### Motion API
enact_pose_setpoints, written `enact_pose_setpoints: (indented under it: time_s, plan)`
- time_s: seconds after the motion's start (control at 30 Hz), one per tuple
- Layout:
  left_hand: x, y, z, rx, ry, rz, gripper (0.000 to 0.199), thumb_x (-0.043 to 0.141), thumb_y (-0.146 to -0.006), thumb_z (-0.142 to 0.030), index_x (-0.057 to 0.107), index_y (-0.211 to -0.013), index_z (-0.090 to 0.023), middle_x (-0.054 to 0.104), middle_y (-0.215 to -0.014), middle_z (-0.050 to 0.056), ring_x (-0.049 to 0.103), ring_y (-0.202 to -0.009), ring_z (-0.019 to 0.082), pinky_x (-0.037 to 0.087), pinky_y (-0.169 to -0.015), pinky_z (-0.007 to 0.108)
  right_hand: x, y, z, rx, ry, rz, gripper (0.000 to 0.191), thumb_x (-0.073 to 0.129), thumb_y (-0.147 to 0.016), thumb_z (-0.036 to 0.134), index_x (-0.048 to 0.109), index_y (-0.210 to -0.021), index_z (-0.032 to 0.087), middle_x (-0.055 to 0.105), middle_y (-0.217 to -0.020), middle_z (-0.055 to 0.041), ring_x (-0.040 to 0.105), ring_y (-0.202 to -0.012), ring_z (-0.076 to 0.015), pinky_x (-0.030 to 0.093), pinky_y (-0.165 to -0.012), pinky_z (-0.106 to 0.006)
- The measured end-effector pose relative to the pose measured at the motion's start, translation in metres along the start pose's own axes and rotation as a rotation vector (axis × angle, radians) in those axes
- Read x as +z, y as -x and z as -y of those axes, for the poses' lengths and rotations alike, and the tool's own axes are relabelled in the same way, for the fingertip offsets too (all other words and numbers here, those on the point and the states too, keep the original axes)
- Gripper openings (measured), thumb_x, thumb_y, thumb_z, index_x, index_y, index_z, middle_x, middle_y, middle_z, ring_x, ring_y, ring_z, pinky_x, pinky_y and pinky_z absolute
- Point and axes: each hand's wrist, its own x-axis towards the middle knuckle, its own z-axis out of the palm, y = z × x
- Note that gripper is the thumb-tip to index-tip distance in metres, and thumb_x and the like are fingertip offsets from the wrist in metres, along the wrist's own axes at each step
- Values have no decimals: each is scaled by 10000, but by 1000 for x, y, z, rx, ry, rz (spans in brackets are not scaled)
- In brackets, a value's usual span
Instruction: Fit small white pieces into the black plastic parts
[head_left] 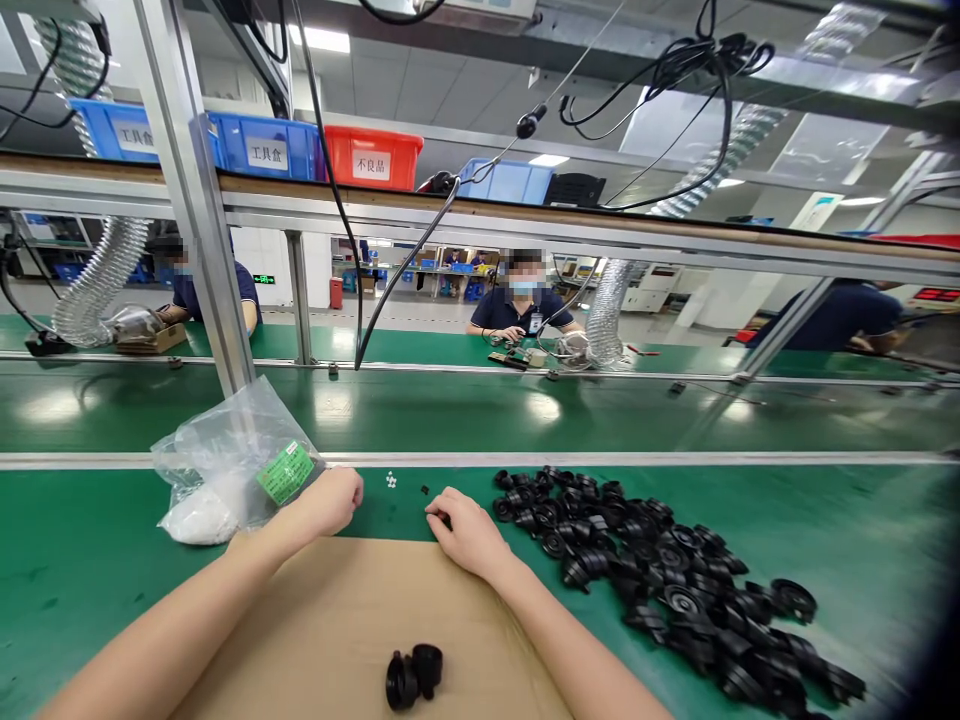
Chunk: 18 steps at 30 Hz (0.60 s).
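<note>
My left hand (pixel 335 499) is over the green table beside the clear plastic bag (pixel 217 470), its fingers curled in; what they hold, if anything, is hidden. A few small white pieces (pixel 391 481) lie just right of it. My right hand (pixel 463 528) has its thumb and fingers pressed together, with something dark and tiny partly visible at the fingertips. Beside it rests a small black piece (pixel 424 490). One black part with two round ends (pixel 413 676) lies on the cardboard sheet (pixel 337 620) between my forearms.
A large pile of black parts (pixel 660 570) spreads over the green table (pixel 847 520) at right. A metal post (pixel 199 200) rises behind the bag. Black cables (pixel 390 280) hang ahead. People sit across the line, below a shelf with blue and red bins (pixel 373 158).
</note>
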Motion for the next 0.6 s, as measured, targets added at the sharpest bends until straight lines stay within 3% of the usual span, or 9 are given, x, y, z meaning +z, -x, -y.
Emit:
enact_pose_setpoints:
  time_s: [0.1, 0.17, 0.27, 0.33, 0.43, 0.6]
  plan:
    - [25, -6, -15, 22, 174, 44, 75, 644, -747, -135, 651, -812, -170, 679, -758, 54, 648, -716, 194, 488, -672, 282, 3, -1, 0, 52, -74, -35, 118, 605, -922, 117, 650, -856, 204, 625, -895, -13, 612, -841, -185, 429, -734, -287]
    - [44, -7, -23, -42, 459, 75, 159, 673, -798, -239, 630, -929, -161, 693, -821, 61, 647, -694, 160, 487, -626, 248, 2, 0, 4, 37, -109, -74, 108, 593, -937, 133, 628, -865, 205, 611, -882, -11, 595, -810, -184, 421, -716, -296]
    - [67, -3, -30, -207, 1064, 47, 376, 838, -680, -300, 615, -941, -146, 681, -833, 47, 605, -656, 106, 458, -592, 199, -3, 3, 15, -76, -228, -173, 100, 553, -993, 198, 603, -908, 210, 589, -900, -16, 565, -760, -172, 422, -692, -299]
    - [76, 1, -31, -264, 1282, 5, 469, 927, -577, -285, 622, -902, -141, 655, -773, 15, 575, -629, 82, 447, -589, 182, -6, 4, 24, -167, -311, -215, 117, 531, -1024, 246, 593, -930, 215, 581, -919, -21, 544, -732, -163, 417, -663, -293]
    - [81, 4, -30, -241, 1341, 11, 495, 974, -554, -303, 632, -874, -140, 625, -703, -12, 556, -601, 73, 437, -585, 179, -8, 5, 31, -245, -353, -231, 128, 517, -1045, 268, 593, -953, 222, 582, -946, -28, 528, -720, -157, 393, -623, -285]
    - [84, 5, -27, -141, 1291, 46, 431, 949, -646, -326, 638, -875, -135, 634, -693, -7, 565, -619, 81, 427, -599, 192, -5, 5, 27, -255, -392, -258, 133, 518, -1053, 273, 592, -955, 221, 586, -932, -31, 541, -751, -163, 409, -644, -281]
